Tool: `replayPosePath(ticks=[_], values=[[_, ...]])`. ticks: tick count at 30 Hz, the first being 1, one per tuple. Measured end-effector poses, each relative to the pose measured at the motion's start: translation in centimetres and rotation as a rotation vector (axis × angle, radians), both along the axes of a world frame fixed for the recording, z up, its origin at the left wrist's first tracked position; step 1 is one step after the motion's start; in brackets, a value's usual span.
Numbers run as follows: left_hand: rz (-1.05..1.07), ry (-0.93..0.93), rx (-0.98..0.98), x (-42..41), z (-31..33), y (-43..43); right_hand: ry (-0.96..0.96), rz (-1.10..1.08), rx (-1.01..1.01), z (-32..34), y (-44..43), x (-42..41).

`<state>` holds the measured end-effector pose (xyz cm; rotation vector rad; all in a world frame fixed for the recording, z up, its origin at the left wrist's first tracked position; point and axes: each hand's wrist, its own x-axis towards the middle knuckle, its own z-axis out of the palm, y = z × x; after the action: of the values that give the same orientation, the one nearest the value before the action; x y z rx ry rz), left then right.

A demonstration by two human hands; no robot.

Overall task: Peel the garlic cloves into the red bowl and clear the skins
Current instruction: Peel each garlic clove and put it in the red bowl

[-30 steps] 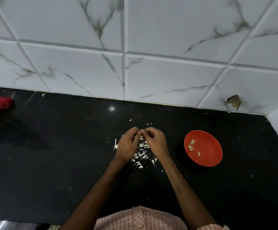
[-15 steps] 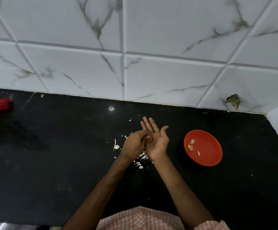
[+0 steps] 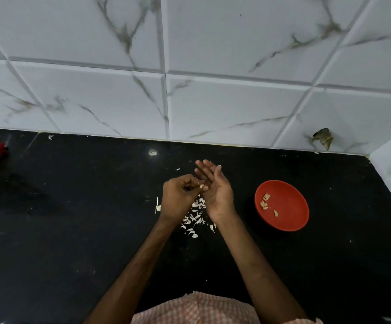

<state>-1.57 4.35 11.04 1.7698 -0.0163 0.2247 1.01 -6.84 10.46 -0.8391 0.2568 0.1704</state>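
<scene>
Backdrop: white marble-veined tiles (image 3: 213,101) fill the upper half of the frame, glossy, with bevelled joints.
Counter: we see a black polished countertop (image 3: 73,230) across the lower half, hard and slick, dusted with pale flecks.
Red bowl: right of centre sits a shallow, smooth red bowl (image 3: 290,213), plastic by its look, with a few peeled cloves (image 3: 265,202) on its left side.
Right hand: at centre the right hand (image 3: 217,192) lies palm up, fingers straight and loosely spread, holding nothing we can make out.
Left hand: the left hand (image 3: 178,199) has its fingers curled, the tips pinching a garlic clove (image 3: 202,187) just beside the right palm.
Handling: we judge the clove light, firm and slippery once bare, best nipped at its ends with the fingertips.
Skins: papery white skins (image 3: 195,218) lie scattered on the counter below the hands. We judge them near weightless and easily blown about, better swept together than picked up singly.
</scene>
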Motion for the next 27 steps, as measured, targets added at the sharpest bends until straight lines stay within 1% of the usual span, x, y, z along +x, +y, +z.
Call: replayPosePath(ticks=[1,2,4,5,6,9,12,15,16,17,20,22,24,27], values=[[0.026,-0.004,-0.012,-0.1,0.4,0.2,-0.019,-0.024,-0.104,0.2,-0.1,-0.1],[0.054,-0.012,-0.009,-0.2,0.9,0.5,-0.061,-0.056,-0.256,0.5,-0.3,-0.3],[0.113,-0.049,0.037,-0.3,2.0,0.8,-0.217,-0.116,-0.629,1.1,-1.0,-0.6],[0.143,-0.073,0.065,-0.3,2.5,0.9,-0.305,-0.122,-0.767,1.5,-1.2,-0.8],[0.176,-0.099,0.100,-0.3,3.0,1.0,-0.375,-0.110,-0.851,2.1,-1.3,-1.1],[0.291,-0.177,0.300,-0.3,4.4,1.1,-0.543,-0.060,-0.960,4.3,-0.9,-1.9],[0.389,-0.248,0.503,-0.5,5.6,1.0,-0.675,-0.116,-1.100,5.9,-0.4,-2.1],[0.403,-0.301,0.597,-0.6,6.3,0.4,-0.716,-0.161,-1.184,6.5,0.0,-2.0],[0.387,-0.299,0.581,-0.6,6.3,0.3,-0.708,-0.173,-1.194,6.5,0.2,-1.9],[0.358,-0.277,0.522,-0.5,6.3,0.3,-0.694,-0.185,-1.197,6.6,0.3,-1.9],[0.209,-0.104,0.123,-0.6,6.6,0.2,-0.655,-0.216,-1.172,7.0,0.2,-1.8],[0.138,-0.045,-0.069,-0.7,7.1,0.1,-0.654,-0.231,-1.150,7.5,0.0,-1.8],[0.104,-0.047,-0.169,-0.8,7.5,0.0,-0.666,-0.239,-1.129,8.1,0.0,-2.0],[0.103,-0.055,-0.244,-0.8,8.0,0.0,-0.673,-0.252,-1.151,8.6,0.1,-2.0]])
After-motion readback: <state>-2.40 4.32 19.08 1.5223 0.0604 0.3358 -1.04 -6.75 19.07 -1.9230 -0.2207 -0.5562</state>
